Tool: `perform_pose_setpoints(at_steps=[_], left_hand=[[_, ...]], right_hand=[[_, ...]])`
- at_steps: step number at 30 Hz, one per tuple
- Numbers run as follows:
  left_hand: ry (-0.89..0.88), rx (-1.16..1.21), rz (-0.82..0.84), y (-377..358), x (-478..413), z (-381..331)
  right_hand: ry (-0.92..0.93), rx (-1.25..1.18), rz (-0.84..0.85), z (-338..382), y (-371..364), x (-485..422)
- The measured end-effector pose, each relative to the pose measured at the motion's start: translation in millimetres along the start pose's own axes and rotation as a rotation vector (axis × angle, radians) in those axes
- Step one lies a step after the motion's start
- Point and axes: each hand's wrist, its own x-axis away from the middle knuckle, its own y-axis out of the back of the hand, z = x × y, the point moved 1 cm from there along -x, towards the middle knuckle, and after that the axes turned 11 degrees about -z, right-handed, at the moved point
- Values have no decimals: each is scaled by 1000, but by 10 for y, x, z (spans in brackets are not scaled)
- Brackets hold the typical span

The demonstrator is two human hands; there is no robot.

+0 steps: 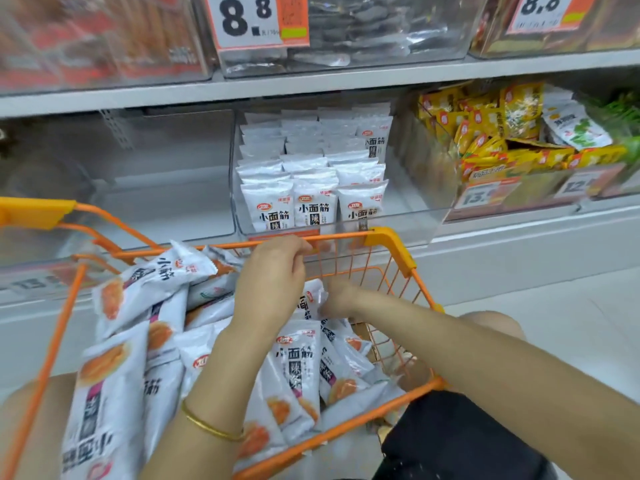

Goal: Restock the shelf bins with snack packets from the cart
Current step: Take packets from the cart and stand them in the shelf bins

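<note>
An orange wire cart [391, 242] in front of me holds several white snack packets [298, 362] with black lettering and an orange food picture. My left hand [273, 275], with a gold bangle on the wrist, has its fingers curled over the cart's far rim. My right hand [337, 296] is low inside the cart and pinches the edge of one upright white packet [310, 301] beside the left hand. Straight ahead, a clear shelf bin [408, 220] holds rows of the same white packets [313, 188], with free room along its right side.
A clear bin [173, 202] with nothing in it sits to the left. A bin of yellow packets [491, 157] sits to the right. The upper shelf [311, 84] carries more bins and 8.8 price tags [249, 19]. My knees flank the cart on a pale floor [571, 323].
</note>
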Motion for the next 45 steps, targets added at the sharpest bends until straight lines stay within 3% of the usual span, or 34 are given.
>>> perform_pose_setpoints(at_steps=[3,7,15,20,24,28,30,32,35,37,41,45], left_hand=[[17,12,-2,7,-17,7],[39,41,26,-3,-5,28],[135,184,217,-66,-105,-39],[260,467,374,-63,-195,-268],[330,576,262,-121,-341,-449],[373,678,172,-231,-525,-678],[366,693,121,-309,-633,-783],[319,611,37,-365,-740,-833],[48,175,-71,-458,-898,-770],[-88,-78,-46,-536,-981,-704],[-186,-288,76,-699,-1070,-603],[-204,-330,104,-790,-1084,-526]], right_hand=[[-168,-275,-79,-22,-66,-11],[-178,-237,-135,-125,-51,-56],[252,-346,-292,-149,714,521],[276,-549,-319,-279,1119,849],[172,-872,-469,-410,1169,895],[151,-933,-436,-494,1097,881],[145,-954,-531,-545,1189,829],[88,-898,-734,-630,1383,725],[5,-545,-1013,-707,1743,489],[-32,-311,-1092,-686,1909,281],[-90,-54,-1029,-629,1976,-292],[-130,-247,-889,-774,1895,-979]])
